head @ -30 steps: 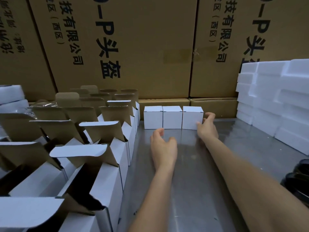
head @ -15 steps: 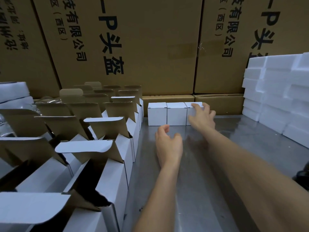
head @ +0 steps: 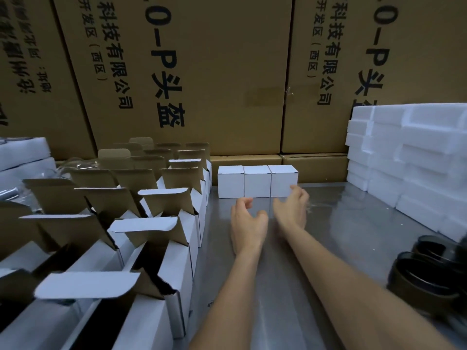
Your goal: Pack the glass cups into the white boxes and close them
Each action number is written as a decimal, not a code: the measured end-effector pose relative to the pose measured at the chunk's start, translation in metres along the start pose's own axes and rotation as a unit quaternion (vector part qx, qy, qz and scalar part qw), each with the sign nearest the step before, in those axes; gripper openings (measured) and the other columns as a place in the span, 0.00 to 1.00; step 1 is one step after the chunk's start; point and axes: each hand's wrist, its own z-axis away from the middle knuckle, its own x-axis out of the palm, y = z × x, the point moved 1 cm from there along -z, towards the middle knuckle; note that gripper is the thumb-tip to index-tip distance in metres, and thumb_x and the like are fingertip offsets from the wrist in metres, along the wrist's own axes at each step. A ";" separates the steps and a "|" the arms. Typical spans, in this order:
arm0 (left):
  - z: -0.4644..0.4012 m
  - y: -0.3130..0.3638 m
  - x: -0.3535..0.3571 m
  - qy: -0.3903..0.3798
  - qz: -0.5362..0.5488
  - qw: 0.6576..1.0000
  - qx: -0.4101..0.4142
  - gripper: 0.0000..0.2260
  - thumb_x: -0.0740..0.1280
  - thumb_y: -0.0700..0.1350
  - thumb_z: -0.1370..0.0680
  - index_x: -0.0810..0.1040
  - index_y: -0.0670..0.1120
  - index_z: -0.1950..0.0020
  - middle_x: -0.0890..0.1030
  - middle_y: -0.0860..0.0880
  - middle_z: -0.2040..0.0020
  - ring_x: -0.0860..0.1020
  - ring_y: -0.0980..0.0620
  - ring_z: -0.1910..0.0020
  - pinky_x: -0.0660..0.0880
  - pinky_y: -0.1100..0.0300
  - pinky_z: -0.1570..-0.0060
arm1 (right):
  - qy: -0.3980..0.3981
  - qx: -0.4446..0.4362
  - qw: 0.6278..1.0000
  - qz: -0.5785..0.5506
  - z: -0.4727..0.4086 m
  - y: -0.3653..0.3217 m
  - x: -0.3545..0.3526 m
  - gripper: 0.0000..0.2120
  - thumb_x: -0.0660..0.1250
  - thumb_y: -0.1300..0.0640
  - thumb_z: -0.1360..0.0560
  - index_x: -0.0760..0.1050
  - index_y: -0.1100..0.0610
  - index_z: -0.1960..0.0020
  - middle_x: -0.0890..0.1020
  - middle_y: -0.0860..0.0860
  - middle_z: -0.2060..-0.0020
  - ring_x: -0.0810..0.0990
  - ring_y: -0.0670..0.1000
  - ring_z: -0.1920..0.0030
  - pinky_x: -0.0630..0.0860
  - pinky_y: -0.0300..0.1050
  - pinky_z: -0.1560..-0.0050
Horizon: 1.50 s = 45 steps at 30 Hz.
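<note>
Three closed white boxes (head: 256, 181) stand in a row at the back of the steel table (head: 290, 286). My right hand (head: 293, 209) hovers just in front of the rightmost box, fingers loosely curled, holding nothing. My left hand (head: 249, 224) is beside it over the table, fingers relaxed and empty. Several open white boxes (head: 156, 238) with raised brown-lined flaps fill the left side. Clear glass cups (head: 75, 164) show faintly behind them at the far left.
Big brown cartons (head: 202, 72) form a wall behind the table. White foam blocks (head: 409, 160) are stacked at the right. Dark round rings (head: 424, 271) lie at the right edge. More foam (head: 22, 152) sits at far left.
My right hand has let go of the rightmost closed box and pulled back toward me and leftward. My left hand stays roughly in place. The view has tilted down slightly.
</note>
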 end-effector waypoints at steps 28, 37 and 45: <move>0.212 0.017 -0.113 -0.181 -0.201 0.942 0.200 0.11 0.61 0.37 0.25 0.81 0.49 0.54 0.70 0.58 0.62 0.71 0.57 0.59 0.64 0.68 0.59 | 0.035 -0.012 0.906 0.422 0.175 0.016 -0.176 0.22 0.66 0.49 0.26 0.69 0.57 0.36 0.67 0.60 0.33 0.62 0.62 0.32 0.52 0.57 0.27; 0.224 0.013 -0.131 -0.167 -0.124 0.967 0.148 0.11 0.64 0.36 0.26 0.79 0.49 0.47 0.76 0.54 0.51 0.76 0.57 0.52 0.68 0.74 0.53 | -0.001 -0.221 0.948 0.228 0.226 0.002 -0.175 0.15 0.67 0.52 0.24 0.68 0.55 0.41 0.79 0.52 0.46 0.73 0.54 0.42 0.66 0.49 0.37; 0.221 0.014 -0.147 -0.160 -0.083 0.975 0.131 0.31 0.74 0.42 0.29 0.66 0.47 0.29 0.68 0.51 0.35 0.69 0.54 0.35 0.65 0.66 0.40 | -0.154 -0.354 0.921 0.051 0.260 0.004 -0.166 0.08 0.68 0.61 0.25 0.77 0.52 0.47 0.76 0.39 0.52 0.68 0.44 0.40 0.70 0.41 0.44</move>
